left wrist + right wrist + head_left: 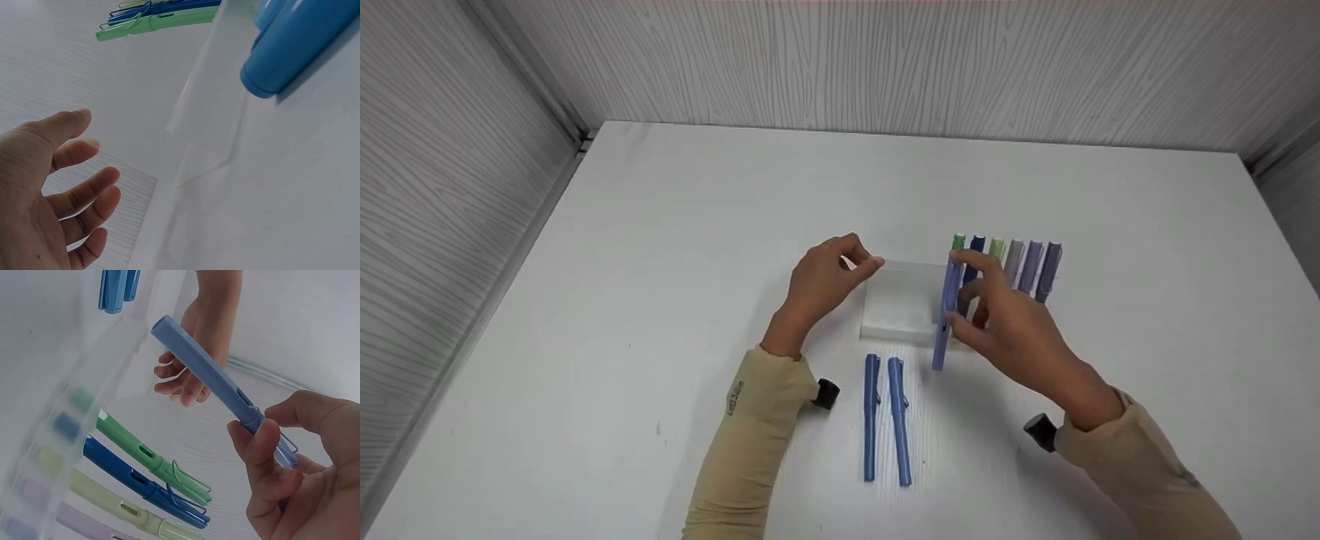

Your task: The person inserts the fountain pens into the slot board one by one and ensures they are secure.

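Note:
My right hand [1020, 322] pinches a periwinkle-blue fountain pen [202, 371] between thumb and fingers, its clip end toward the palm in the right wrist view. The pen is raised over the right part of a translucent pen tray [900, 300]. Inside the tray a row of capped pens lies side by side: a green pen [135, 450], a dark blue pen [124, 467], a yellow-green pen [107, 495] and several grey to purple ones. At the tray's left back corner is my left hand [821, 281], fingers loosely bent and holding nothing.
Two blue pens [871, 420] lie side by side on the white table [660, 262], just in front of the tray. A wood-grain panel [885, 67] rises behind the table, and another panel [450, 150] stands along its left side.

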`<state>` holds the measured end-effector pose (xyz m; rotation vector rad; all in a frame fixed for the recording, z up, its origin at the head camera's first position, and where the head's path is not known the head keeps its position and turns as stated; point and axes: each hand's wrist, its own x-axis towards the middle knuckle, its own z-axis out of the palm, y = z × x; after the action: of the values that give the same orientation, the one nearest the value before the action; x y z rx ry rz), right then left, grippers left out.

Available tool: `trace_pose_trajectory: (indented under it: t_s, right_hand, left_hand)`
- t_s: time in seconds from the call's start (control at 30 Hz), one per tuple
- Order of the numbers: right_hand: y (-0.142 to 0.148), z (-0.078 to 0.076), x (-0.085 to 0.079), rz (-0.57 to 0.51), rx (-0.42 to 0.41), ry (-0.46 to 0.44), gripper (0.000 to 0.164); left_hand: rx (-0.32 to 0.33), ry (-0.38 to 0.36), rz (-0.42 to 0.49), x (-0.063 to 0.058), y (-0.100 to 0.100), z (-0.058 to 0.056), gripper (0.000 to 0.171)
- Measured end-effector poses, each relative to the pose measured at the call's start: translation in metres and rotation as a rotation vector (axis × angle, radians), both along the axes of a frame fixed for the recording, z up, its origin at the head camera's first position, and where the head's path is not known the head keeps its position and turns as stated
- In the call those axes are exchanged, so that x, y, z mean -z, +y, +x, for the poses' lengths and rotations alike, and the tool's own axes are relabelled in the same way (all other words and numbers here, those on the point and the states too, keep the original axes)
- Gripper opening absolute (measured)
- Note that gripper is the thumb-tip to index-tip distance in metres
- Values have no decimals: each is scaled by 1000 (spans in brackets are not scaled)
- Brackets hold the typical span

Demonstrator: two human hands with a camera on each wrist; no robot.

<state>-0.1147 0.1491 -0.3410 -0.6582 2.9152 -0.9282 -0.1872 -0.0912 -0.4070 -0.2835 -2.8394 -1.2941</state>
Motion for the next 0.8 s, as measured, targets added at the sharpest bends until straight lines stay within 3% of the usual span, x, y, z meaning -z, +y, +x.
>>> trace_pose_trajectory:
  t_s: [0.2,0.8]
  right_hand:
    - [-1,-3,0,-14,15,21,67]
    - [-7,-13,17,28,39,270,64]
  left_hand:
    - [5,-1,-5,1,1,-1,26]
    - [-11,-17,-21,-1,0,-1,26]
